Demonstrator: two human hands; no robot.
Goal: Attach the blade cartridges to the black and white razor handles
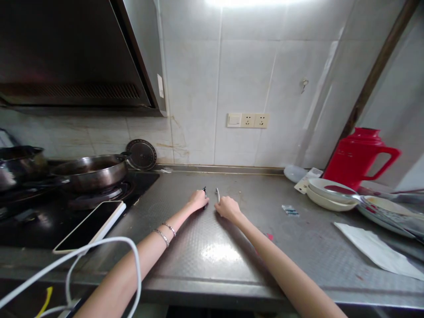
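My left hand (198, 199) is closed around a small, slim black object (204, 191) whose tip pokes up past the fingers; its kind is too small to make out. A short gap separates it from my right hand (228, 207), closed in a fist on a thin whitish-grey piece (217, 193) that sticks up beside the index finger. Both hands rest on or just above the middle of the metal countertop (212, 234). My fingers hide the lower part of each object.
A phone (91, 227) with a white cable (109, 240) lies at the left, by the stove with a pan (92, 172). At right stand a red thermos jug (359, 157), stacked bowls (327, 198) and white paper (377, 249). A small packet (290, 210) lies nearer.
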